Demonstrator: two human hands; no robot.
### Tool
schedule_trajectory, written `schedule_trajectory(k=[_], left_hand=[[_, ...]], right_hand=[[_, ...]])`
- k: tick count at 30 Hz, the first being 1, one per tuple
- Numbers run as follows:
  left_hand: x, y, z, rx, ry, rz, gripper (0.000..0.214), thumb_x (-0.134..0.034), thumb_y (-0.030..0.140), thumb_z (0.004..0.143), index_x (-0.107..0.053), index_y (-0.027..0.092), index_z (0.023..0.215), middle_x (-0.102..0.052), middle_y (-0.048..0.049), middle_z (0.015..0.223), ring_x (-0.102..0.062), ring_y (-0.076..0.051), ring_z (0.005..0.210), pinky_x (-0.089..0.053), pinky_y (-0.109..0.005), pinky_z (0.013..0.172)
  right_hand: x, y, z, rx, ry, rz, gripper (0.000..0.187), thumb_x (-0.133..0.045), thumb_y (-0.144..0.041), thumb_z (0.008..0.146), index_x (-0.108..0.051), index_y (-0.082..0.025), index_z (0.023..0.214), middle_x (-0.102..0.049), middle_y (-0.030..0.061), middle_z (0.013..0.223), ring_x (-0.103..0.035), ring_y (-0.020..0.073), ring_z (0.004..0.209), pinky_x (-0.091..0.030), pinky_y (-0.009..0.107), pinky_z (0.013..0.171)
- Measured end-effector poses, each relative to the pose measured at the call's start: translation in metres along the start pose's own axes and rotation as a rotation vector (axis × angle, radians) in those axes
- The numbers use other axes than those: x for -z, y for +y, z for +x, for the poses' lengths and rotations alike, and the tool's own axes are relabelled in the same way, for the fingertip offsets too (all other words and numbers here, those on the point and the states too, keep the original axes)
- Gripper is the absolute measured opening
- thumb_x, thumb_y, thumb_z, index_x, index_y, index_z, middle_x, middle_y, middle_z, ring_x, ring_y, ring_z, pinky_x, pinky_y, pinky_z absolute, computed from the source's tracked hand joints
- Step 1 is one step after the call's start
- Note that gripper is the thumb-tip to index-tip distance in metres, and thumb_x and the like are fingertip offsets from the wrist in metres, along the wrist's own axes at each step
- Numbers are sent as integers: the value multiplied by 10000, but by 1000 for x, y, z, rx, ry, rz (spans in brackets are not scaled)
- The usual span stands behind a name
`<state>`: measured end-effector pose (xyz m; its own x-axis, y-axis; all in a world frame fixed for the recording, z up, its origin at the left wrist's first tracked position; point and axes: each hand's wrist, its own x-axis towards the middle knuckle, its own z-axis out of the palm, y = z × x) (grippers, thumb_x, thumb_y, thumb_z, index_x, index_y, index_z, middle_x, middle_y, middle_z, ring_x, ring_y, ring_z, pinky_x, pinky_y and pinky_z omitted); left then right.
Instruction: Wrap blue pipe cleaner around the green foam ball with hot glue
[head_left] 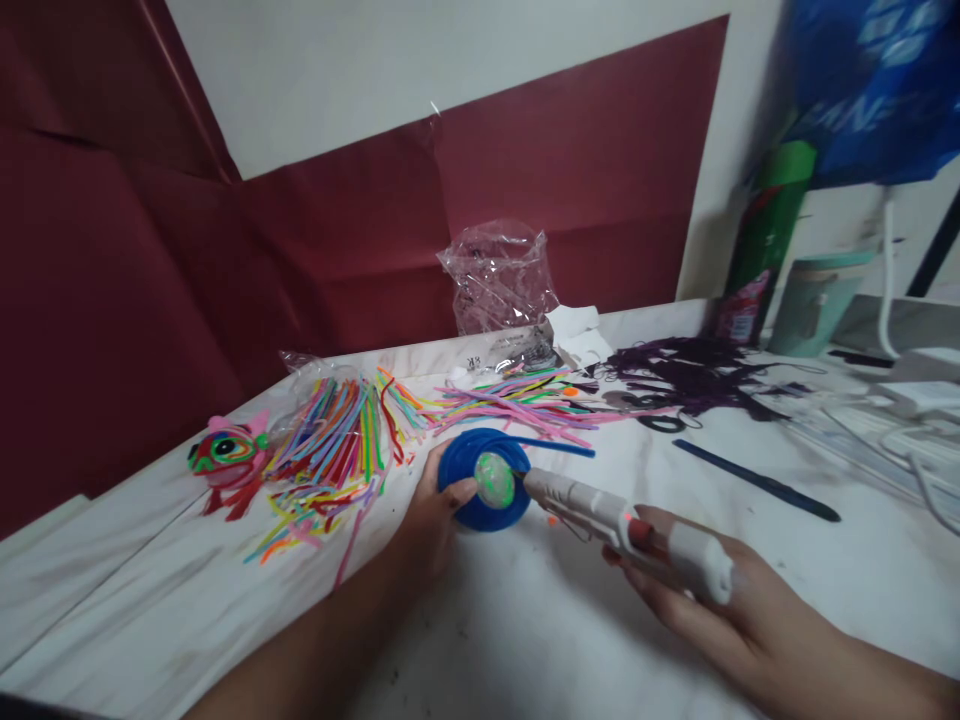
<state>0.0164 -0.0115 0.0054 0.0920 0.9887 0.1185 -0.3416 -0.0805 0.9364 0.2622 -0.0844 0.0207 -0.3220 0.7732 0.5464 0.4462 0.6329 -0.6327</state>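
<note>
My left hand [439, 505] grips a blue coil of pipe cleaner [469, 515] by its left side, the thumb lying over its front. At the coil's middle sits a pale, green-speckled round piece [495, 481]. A straight blue end of pipe cleaner [562, 446] sticks out from the coil to the right. My right hand [705, 590] is wrapped round a white hot glue gun [592, 505] with a red-orange part near its grip. The gun's nozzle points left, close to the right edge of the speckled piece; whether it touches cannot be made out.
A colourful pipe-cleaner figure [229, 455] stands at left, beside piles of pipe cleaners [337, 430]. Clear plastic packaging [499, 275] is behind. Dark purple strands [690, 375], scissors [661, 423], a dark strip [754, 480], a pale green cup [821, 300] and white cables [926, 480] occupy the right.
</note>
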Motion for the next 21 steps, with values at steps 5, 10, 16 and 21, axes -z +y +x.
schedule_trajectory(k=[5, 10, 16, 21], left_hand=[[0, 2, 0, -12, 6, -2, 668, -781, 324, 609, -535, 218, 1222, -680, -83, 1094, -633, -322, 1056, -490, -428, 913], [-1, 2, -2, -2, -19, 37, 667, -781, 321, 604, -537, 214, 1215, -696, -88, 1075, -637, -333, 1053, -508, -432, 885], [0, 0, -1, 9, -5, 4, 671, -783, 318, 600, -533, 223, 1215, -693, -70, 1057, -645, -318, 1024, -504, -421, 892], [2, 0, 0, -9, -30, 13, 650, -784, 322, 609, -552, 222, 1208, -695, -82, 1076, -640, -335, 1056, -501, -444, 910]], right_hand=[[-1, -1, 0, -7, 8, 16, 146, -497, -225, 853, -598, -224, 747, -684, 24, 632, -688, 180, 557, -590, 237, 518], [-1, 1, -1, -48, 10, 57, 114, -551, -248, 845, -620, -228, 757, -702, 25, 655, -677, 178, 549, -580, 237, 510], [0, 4, -1, -43, -1, 40, 116, -561, -252, 855, -656, -225, 794, -704, 26, 662, -671, 183, 552, -586, 247, 519], [1, 4, -3, -61, 0, 47, 129, -575, -290, 875, -688, -229, 851, -703, 24, 651, -664, 192, 542, -587, 258, 506]])
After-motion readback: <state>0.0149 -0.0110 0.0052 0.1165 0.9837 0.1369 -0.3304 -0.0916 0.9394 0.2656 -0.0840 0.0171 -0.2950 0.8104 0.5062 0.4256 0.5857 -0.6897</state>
